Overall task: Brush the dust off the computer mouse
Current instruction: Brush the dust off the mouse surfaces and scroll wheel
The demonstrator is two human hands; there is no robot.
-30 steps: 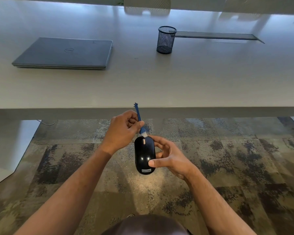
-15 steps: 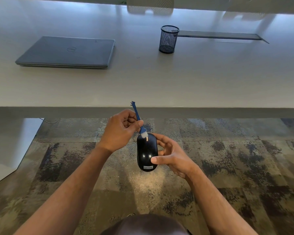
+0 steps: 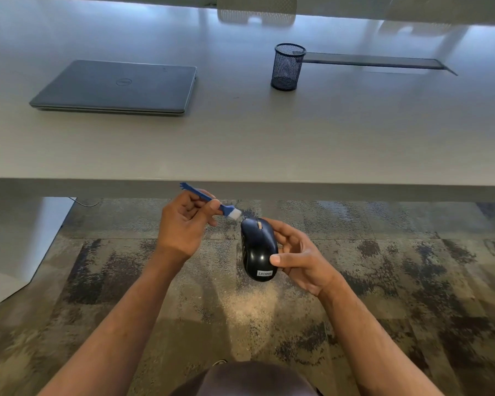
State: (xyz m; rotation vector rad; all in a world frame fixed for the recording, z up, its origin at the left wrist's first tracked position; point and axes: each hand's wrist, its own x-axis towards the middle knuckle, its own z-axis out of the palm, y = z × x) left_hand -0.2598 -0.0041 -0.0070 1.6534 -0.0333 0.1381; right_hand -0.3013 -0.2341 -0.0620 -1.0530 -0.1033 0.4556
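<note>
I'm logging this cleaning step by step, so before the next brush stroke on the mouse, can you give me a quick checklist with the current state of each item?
1. Mouse held firmly: ok, the right hand grips it from its right side, thumb on top.
2. Brush in hand: ok, the left hand pinches its blue handle.
3. Bristles on the mouse: not ok, the white tip sits just off the front left of the mouse.
4. Top of the mouse exposed: ok, scroll wheel and buttons face up.
5. Dust left on the mouse: cannot tell.
6. Held away from the laptop: ok, both hands are below the desk edge, over the carpet.
</note>
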